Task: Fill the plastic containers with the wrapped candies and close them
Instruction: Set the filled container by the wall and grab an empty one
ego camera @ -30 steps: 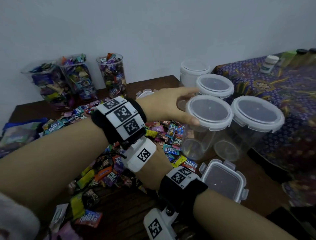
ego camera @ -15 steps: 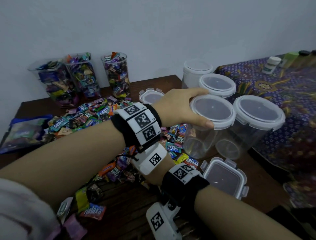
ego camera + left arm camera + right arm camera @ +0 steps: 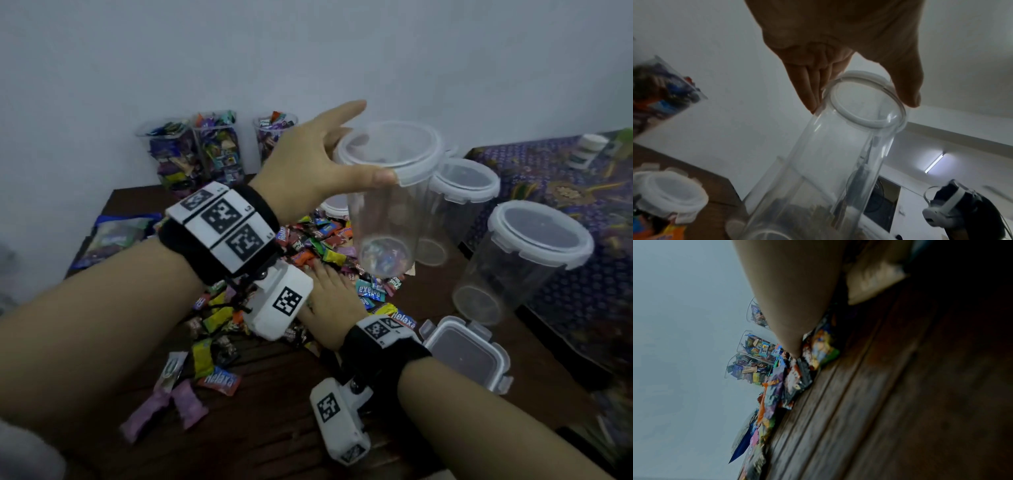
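Left hand (image 3: 308, 164) clamps the lidded container (image 3: 383, 205) by its rim, aloft, long axis near upright, above the candy pile (image 3: 318, 246). Right hand (image 3: 329, 301) lies flat on the candies, directly below on the bench (image 3: 274, 428), fingers relaxed.

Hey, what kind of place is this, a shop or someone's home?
Probably a room in a home, not a shop: a dark wooden table against a plain wall, a batik-patterned cloth on the surface beside it, and loose wrapped candies heaped for packing.
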A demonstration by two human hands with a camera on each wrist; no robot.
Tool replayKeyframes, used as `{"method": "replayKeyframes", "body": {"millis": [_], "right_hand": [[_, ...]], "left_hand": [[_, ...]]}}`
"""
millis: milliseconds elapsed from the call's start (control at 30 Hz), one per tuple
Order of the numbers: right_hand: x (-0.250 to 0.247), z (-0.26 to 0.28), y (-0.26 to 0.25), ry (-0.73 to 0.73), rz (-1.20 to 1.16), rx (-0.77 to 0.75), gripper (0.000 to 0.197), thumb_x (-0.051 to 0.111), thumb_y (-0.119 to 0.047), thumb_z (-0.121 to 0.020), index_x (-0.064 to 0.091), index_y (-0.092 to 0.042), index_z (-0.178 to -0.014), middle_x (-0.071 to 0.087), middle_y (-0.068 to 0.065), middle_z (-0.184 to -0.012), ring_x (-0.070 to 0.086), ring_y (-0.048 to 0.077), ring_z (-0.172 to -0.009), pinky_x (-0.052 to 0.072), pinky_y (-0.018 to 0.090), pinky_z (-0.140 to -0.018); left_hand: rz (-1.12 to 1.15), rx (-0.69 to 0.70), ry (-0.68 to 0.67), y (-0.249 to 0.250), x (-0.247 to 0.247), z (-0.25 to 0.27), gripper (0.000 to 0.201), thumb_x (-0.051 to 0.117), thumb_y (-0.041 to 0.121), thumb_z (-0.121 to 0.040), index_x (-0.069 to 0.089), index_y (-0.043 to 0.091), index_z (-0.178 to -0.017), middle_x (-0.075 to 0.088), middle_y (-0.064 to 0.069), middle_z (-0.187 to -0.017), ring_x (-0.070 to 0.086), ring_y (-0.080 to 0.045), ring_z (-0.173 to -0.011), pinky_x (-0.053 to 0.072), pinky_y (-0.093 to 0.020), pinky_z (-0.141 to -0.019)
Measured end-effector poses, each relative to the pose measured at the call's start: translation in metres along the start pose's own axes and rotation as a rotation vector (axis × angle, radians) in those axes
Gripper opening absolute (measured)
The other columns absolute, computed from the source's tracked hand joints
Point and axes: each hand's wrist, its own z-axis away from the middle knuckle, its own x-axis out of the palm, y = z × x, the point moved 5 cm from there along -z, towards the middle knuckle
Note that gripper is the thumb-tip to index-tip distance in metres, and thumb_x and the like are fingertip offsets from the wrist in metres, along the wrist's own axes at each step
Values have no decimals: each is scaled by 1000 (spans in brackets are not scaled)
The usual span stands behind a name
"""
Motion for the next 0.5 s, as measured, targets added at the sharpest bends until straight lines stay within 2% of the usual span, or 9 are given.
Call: {"method": "replayKeyframes", "body": {"millis": [33,100,133,167,233,333,400,500], "right_hand": [[2,0,0,-33,11,-15,66,42,-48,-95,23,-12,-148,19,7,-156,16,25,-143,12,40,-117],[4,0,1,-127,85,-20,71,31,-51,-97,8,-13,-152,2,6,-160,4,23,-146,8,40,-118],[2,2,0,-132,103,-20,71,29,-52,-97,5,-13,-152,0,6,-160,3,23,-146,10,40,-117],[-2,4,-2,-113,113,-29,71,30,-53,-97,7,-12,-151,4,6,-159,7,24,-145,13,39,-116],[-7,8,-4,-73,70,-44,63,33,-50,-98,21,-14,-148,20,7,-155,20,26,-141,19,36,-112],[-1,1,-2,-70,60,-49,52,38,-47,-95,37,-20,-140,36,5,-148,35,25,-133,28,38,-109],[7,-8,2,-77,98,-46,60,37,-50,-94,30,-19,-144,31,7,-151,32,25,-136,28,39,-111],[12,-10,4,-110,141,-58,72,33,-52,-95,9,-13,-151,12,8,-158,15,25,-144,17,41,-116]], "left_hand": [[-20,12,39,5,-8,4,110,83,47,-46,39,13,-141,64,3,-114,62,-2,-105,47,-28,-99],[-6,38,88,9,-25,18,114,86,55,-43,40,15,-139,63,5,-114,62,-3,-106,48,-25,-95],[-5,47,96,12,-30,28,113,86,57,-43,40,16,-138,63,6,-115,62,-3,-106,48,-23,-92],[-6,52,101,13,-36,36,110,86,53,-45,40,16,-138,63,7,-115,62,-1,-105,47,-20,-90],[-54,19,133,12,-48,56,97,80,44,-51,39,20,-136,62,9,-115,62,3,-104,47,-16,-88],[-134,-38,173,9,-62,88,97,81,54,-48,40,31,-133,60,4,-126,58,1,-113,46,-23,-95],[-154,-97,210,2,-67,109,97,80,68,-41,42,42,-127,60,5,-128,58,-1,-115,46,-29,-99],[-131,-172,246,-10,-68,135,92,77,77,-37,42,54,-119,61,10,-125,58,-2,-114,46,-36,-101]]}}
